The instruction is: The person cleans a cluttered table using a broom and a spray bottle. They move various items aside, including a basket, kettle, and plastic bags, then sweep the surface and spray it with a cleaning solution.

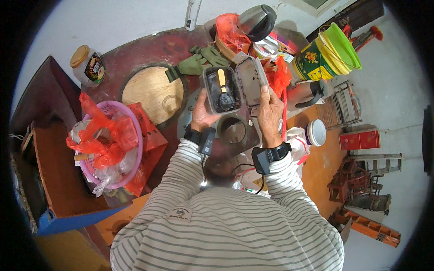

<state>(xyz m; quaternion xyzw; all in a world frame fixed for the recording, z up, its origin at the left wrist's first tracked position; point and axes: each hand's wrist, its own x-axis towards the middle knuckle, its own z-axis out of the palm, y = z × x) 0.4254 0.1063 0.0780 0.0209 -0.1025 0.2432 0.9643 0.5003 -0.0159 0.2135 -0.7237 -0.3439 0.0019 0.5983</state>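
My left hand [202, 113] grips a clear plastic food container [208, 88] by its lower left side, over the table. Inside lies a dark substance [213, 79], and on it rests a spoon [222, 88] with a pale yellow handle and a dark-coated bowl. The smeared plastic lid [252, 81] stands raised at the container's right, and my right hand [269, 113] pinches its lower right edge. Whether lid and container are joined is hard to tell. Just below them is a dark roll or ring [233, 130] on the table.
Green work gloves [196, 64] lie beyond a round wooden board [152, 91]. A pink basket of plastic bags [140, 135] and a lidded jar [89, 67] are at left. Rightward stand electric kettles [259, 20] [303, 93], a yellow-green bucket [315, 56] and a white-lidded tub [317, 132].
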